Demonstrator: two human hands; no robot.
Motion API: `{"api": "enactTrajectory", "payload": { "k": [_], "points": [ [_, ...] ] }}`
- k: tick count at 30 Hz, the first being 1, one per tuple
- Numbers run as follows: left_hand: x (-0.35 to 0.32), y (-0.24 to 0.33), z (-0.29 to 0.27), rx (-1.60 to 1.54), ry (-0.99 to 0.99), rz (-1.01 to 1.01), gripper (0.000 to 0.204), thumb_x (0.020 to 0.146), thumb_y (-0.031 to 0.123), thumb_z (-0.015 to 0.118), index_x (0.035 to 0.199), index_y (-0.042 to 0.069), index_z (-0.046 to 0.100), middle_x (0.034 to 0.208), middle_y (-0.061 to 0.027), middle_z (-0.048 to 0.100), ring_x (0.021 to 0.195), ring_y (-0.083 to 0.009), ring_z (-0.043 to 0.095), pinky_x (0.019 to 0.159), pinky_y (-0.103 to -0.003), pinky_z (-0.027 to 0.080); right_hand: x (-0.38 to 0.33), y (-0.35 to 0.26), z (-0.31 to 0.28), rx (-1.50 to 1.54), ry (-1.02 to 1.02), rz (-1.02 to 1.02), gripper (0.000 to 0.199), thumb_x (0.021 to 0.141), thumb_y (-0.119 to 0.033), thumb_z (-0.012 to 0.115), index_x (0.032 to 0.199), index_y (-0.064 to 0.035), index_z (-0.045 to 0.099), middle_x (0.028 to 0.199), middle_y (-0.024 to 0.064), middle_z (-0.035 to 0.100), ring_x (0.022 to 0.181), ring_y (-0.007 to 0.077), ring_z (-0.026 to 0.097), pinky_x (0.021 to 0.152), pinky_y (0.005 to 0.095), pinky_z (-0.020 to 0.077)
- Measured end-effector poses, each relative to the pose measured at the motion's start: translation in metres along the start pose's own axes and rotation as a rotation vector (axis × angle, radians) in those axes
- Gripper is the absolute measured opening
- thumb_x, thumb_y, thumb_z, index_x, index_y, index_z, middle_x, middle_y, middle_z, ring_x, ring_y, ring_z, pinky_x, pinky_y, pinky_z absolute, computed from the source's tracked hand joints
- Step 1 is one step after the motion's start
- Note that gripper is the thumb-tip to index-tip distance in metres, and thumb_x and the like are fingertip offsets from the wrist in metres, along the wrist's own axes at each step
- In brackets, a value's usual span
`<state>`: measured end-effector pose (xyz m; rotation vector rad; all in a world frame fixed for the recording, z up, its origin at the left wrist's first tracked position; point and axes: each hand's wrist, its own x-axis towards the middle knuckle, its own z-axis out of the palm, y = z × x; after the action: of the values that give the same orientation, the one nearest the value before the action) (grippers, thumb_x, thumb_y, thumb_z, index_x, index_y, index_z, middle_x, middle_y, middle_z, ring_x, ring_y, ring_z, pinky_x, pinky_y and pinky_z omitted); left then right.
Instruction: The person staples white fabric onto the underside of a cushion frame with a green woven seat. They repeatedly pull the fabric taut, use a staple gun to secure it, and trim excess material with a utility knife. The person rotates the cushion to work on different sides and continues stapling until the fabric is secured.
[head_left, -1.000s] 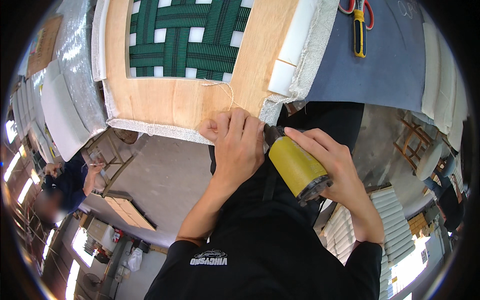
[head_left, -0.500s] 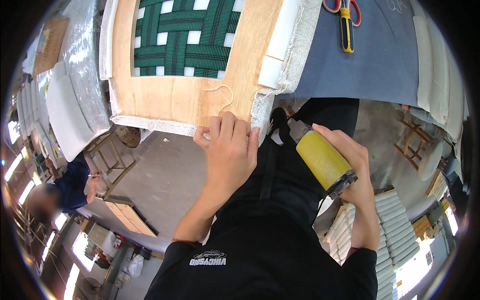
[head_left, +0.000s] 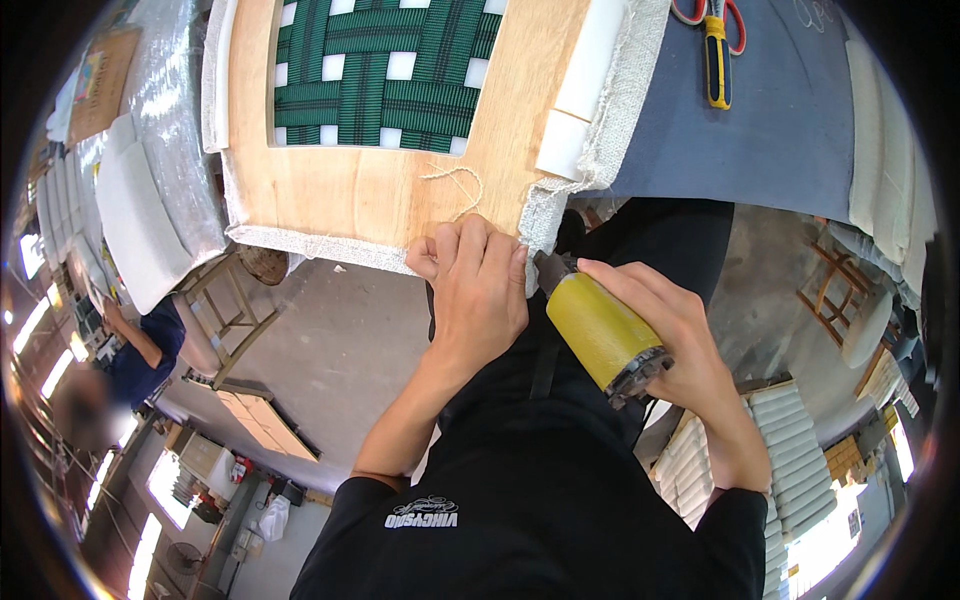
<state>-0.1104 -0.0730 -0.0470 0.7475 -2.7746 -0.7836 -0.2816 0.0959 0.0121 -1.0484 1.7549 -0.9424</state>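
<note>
A wooden seat frame (head_left: 330, 185) with woven green webbing (head_left: 420, 100) lies in front of me, its underside facing up. Pale woven fabric (head_left: 310, 247) wraps around its edges, and white padding (head_left: 580, 90) shows along the right side. My left hand (head_left: 470, 300) is closed at the near edge by the right corner, fingers pinching the fabric against the wood. Just beyond those fingers a loose thread (head_left: 470, 185) curls on the wood. My right hand (head_left: 670, 330) grips a yellow staple gun (head_left: 605, 330), its dark nose close to the fabric corner; whether they touch I cannot tell.
A blue-grey covered table (head_left: 760, 130) extends to the right, with red-handled scissors (head_left: 740, 35) and a yellow-and-black handled tool (head_left: 717, 75) on it. Pale cushions (head_left: 140, 215) lie on the plastic-wrapped surface at left. Another person (head_left: 140, 365) works at the far left, near a wooden chair frame (head_left: 235, 310).
My right hand has brought the staple gun leftward to the fabric corner beside my left hand. The left hand keeps its pinch. The whole seat appears slightly shifted right in view.
</note>
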Motion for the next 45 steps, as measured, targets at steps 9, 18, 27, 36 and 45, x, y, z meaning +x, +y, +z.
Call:
{"api": "enactTrajectory", "payload": {
  "k": [9, 18, 27, 36, 45],
  "points": [
    [0.000, 0.000, 0.002, 0.012, -0.007, 0.016, 0.009, 0.098, 0.016, 0.068, 0.096, 0.007, 0.066, 0.101, -0.0100, 0.054, 0.098, -0.0296, 0.049, 0.088, -0.047, 0.026, 0.006, 0.001, 0.007, -0.054, -0.029, 0.012, 0.089, 0.069, -0.011, 0.091, 0.153, -0.0111, 0.059, 0.114, 0.0141, 0.069, 0.097, 0.0382, 0.071, 0.085, 0.0437, 0.0597],
    [-0.004, 0.003, -0.010, 0.006, 0.017, 0.016, 0.011, 0.098, 0.015, 0.072, 0.097, 0.007, 0.064, 0.098, -0.0093, 0.053, 0.100, -0.0303, 0.051, 0.092, -0.048, 0.028, -0.023, -0.006, -0.014, 0.002, 0.086, 0.011, 0.090, 0.064, -0.004, 0.086, 0.150, -0.0075, 0.062, 0.108, 0.0164, 0.070, 0.090, 0.0377, 0.070, 0.084, 0.0396, 0.0563],
    [-0.009, 0.011, -0.018, -0.051, -0.045, -0.041, 0.010, 0.096, 0.012, 0.074, 0.096, 0.008, 0.065, 0.096, -0.0047, 0.055, 0.098, -0.0283, 0.050, 0.093, -0.045, 0.026, -0.030, -0.004, 0.000, 0.053, 0.107, -0.012, 0.087, 0.068, -0.004, 0.088, 0.150, -0.0096, 0.062, 0.113, 0.0162, 0.071, 0.096, 0.0376, 0.072, 0.087, 0.0408, 0.0577],
    [-0.009, 0.005, -0.006, -0.148, 0.024, -0.079, 0.008, 0.093, 0.010, 0.074, 0.095, 0.009, 0.067, 0.095, -0.0050, 0.054, 0.096, -0.0272, 0.049, 0.088, -0.047, 0.024, -0.010, -0.005, 0.008, 0.013, -0.012, -0.011, 0.093, 0.069, -0.012, 0.093, 0.155, -0.0119, 0.057, 0.117, 0.0148, 0.068, 0.097, 0.0382, 0.071, 0.087, 0.0442, 0.0595],
    [-0.009, 0.003, -0.004, -0.136, 0.008, -0.068, 0.006, 0.097, 0.012, 0.071, 0.096, 0.008, 0.067, 0.095, -0.0097, 0.052, 0.095, -0.0303, 0.046, 0.088, -0.048, 0.026, -0.001, -0.004, 0.012, -0.013, -0.040, -0.007, 0.093, 0.070, -0.015, 0.093, 0.155, -0.0091, 0.056, 0.115, 0.0152, 0.067, 0.096, 0.0384, 0.071, 0.084, 0.0453, 0.0594]
  ]
}}
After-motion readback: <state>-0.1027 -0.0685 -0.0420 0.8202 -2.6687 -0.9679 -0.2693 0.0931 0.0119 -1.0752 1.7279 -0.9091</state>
